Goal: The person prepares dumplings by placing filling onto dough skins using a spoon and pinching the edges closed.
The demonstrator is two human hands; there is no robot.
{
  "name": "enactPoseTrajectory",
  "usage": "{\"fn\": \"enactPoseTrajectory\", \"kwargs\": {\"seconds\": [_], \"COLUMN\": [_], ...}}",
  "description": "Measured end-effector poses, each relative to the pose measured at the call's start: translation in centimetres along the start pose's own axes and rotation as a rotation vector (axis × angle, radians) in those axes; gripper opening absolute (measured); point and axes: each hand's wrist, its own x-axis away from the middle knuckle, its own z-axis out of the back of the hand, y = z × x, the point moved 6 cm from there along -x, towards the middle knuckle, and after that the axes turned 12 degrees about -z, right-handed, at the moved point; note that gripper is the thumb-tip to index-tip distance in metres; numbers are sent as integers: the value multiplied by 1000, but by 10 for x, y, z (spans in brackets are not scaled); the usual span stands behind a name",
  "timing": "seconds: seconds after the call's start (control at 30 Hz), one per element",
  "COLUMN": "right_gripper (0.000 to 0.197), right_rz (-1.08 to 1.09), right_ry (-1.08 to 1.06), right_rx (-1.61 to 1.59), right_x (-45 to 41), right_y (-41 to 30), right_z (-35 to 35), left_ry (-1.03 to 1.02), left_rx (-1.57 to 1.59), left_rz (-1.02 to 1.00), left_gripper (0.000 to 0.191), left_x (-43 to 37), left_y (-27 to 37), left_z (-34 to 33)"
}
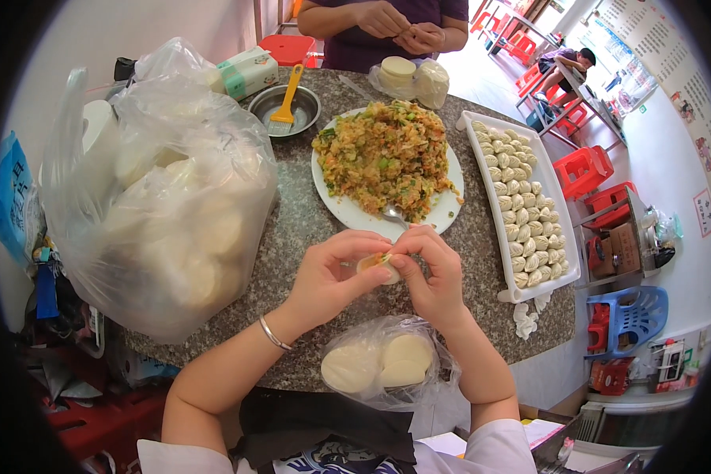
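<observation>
Between my two hands is a partly folded dumpling (372,261), with some filling showing at its top. My left hand (336,266) cups it from the left, thumb along its front. The fingertips of my right hand (428,269) pinch the edge of its wrapper on the right. Just beyond, a white plate (346,214) bears a large heap of chopped filling (385,154), and a metal spoon (395,214) rests at its near rim. Close to my body lies a clear plastic bag (385,391) with round dough wrappers (406,358) in stacks.
A big plastic bag of wrappers (195,237) covers the left side of the granite table (296,195). On the right stands a white tray (563,284) with rows of pleated dumplings (524,207). Behind the plate are a metal bowl (308,115) with a yellow brush (286,103) and another person's hands (403,29).
</observation>
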Motion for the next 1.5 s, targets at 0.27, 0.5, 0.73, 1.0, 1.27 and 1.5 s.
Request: {"fn": "enactPoseTrajectory", "kwargs": {"seconds": [0.27, 0.5, 0.73, 1.0, 1.27, 1.5], "right_gripper": [5, 7, 8, 7, 6, 6], "right_rz": [-141, -141, -84, -11, -162, -134], "right_ry": [17, 43, 36, 40, -61, -23], "right_rx": [-181, -158, 47, 89, 4, 34], "right_x": [1, -1, -1, -1, -5, -3], "right_y": [9, 8, 1, -5, 1, 2], "right_z": [2, 7, 4, 2, 6, 4], "left_ry": [-18, 144, 59, 87, 62, 114], "left_rx": [-712, -296, -464, -486, -389, -393], "left_rz": [-482, -233, -284, -199, -214, -237], "left_gripper": [20, 17, 13, 8, 10, 13], "left_x": [6, 5, 6, 4, 6, 6], "left_y": [33, 15, 19, 18, 8, 14], "left_z": [-7, 3, -1, -2, 2, 0]}}
